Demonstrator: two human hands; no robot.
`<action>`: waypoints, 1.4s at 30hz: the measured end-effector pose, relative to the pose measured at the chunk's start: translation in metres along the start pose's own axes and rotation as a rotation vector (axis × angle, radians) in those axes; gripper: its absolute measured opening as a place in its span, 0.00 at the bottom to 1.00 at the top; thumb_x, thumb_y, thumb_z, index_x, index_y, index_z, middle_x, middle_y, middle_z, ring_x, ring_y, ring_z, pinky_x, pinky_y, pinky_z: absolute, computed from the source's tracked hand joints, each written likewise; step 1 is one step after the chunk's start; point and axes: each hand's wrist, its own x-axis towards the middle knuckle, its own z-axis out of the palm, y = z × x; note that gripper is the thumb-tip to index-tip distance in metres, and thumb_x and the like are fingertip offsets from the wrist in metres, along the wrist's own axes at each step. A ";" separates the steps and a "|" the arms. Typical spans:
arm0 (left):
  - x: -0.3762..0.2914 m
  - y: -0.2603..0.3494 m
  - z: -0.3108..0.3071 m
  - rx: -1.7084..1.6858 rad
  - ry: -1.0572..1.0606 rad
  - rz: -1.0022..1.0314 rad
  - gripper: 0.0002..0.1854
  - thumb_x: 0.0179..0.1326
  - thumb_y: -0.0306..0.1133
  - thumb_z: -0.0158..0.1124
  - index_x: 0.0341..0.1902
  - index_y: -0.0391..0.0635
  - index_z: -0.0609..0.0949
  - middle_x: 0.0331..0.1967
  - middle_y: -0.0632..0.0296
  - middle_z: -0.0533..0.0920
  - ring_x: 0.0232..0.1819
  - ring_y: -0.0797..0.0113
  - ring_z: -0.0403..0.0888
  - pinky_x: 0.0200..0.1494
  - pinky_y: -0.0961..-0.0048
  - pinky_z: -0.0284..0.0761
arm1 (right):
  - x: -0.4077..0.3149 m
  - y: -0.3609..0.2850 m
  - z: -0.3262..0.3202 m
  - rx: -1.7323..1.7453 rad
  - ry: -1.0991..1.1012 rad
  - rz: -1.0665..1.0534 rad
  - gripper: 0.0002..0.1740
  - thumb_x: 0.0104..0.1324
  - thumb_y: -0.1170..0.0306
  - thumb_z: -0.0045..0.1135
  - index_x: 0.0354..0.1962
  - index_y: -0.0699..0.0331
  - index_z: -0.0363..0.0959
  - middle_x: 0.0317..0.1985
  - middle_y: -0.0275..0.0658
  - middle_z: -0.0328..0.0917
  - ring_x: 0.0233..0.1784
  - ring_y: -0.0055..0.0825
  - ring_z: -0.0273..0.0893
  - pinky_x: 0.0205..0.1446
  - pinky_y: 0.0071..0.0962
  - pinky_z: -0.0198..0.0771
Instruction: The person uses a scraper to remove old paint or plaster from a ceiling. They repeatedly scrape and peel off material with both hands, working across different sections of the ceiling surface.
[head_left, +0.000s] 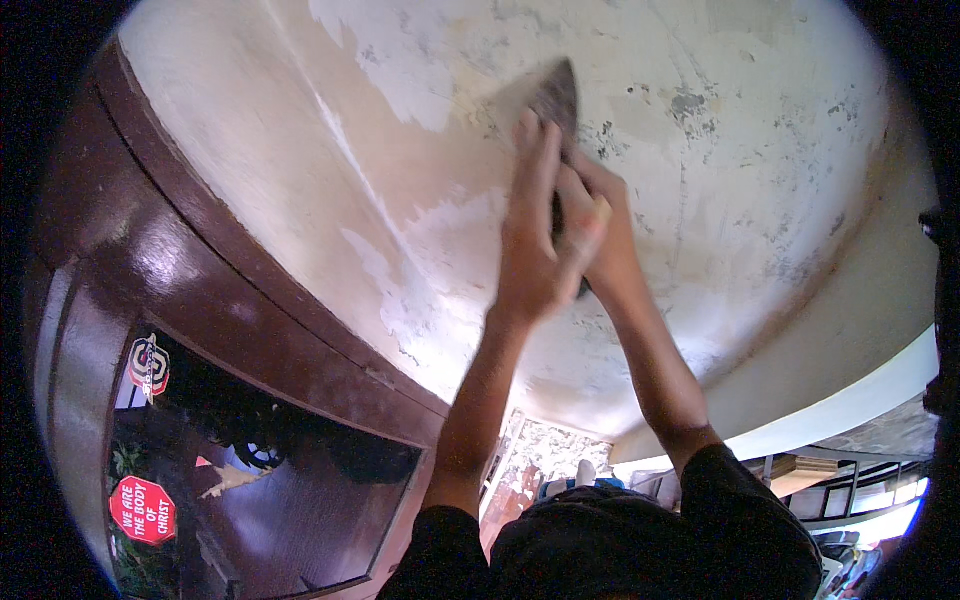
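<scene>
Both my hands are together on a putty knife, whose pointed-looking metal blade lies against a patchy cream wall. Motion blurs the blade's left side. My right hand is closed around the handle, which shows only as dark bits between and below the hands. Over it lies my left hand, its fingers stretched up onto the base of the blade and its thumb across the right hand's fingers. Around the blade the wall has paler smooth patches, beige areas and dark pitted spots.
A brown glossy frame borders the wall on the left, around a dark glass pane with stickers. A pale ledge curves along the right. Below is a debris-strewn floor; wooden boards lie at lower right.
</scene>
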 end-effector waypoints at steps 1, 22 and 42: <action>0.003 0.000 -0.001 -0.039 0.050 -0.024 0.43 0.73 0.49 0.59 0.78 0.29 0.58 0.81 0.31 0.50 0.83 0.35 0.45 0.81 0.46 0.45 | 0.003 -0.001 0.002 0.061 -0.024 0.009 0.14 0.74 0.68 0.51 0.44 0.73 0.76 0.29 0.41 0.81 0.34 0.25 0.78 0.41 0.30 0.74; 0.000 -0.005 -0.010 -0.398 0.141 -0.118 0.42 0.76 0.56 0.49 0.79 0.32 0.59 0.81 0.33 0.51 0.84 0.40 0.46 0.81 0.50 0.46 | 0.007 0.013 0.012 0.181 -0.159 0.222 0.18 0.75 0.67 0.49 0.52 0.70 0.79 0.31 0.38 0.82 0.34 0.21 0.78 0.43 0.26 0.74; -0.027 -0.013 -0.032 -0.215 0.244 -0.289 0.34 0.78 0.53 0.50 0.72 0.35 0.69 0.69 0.47 0.71 0.72 0.54 0.67 0.76 0.58 0.58 | 0.001 -0.013 0.001 0.241 -0.142 0.491 0.15 0.76 0.63 0.53 0.33 0.67 0.72 0.24 0.35 0.71 0.10 0.21 0.67 0.12 0.28 0.61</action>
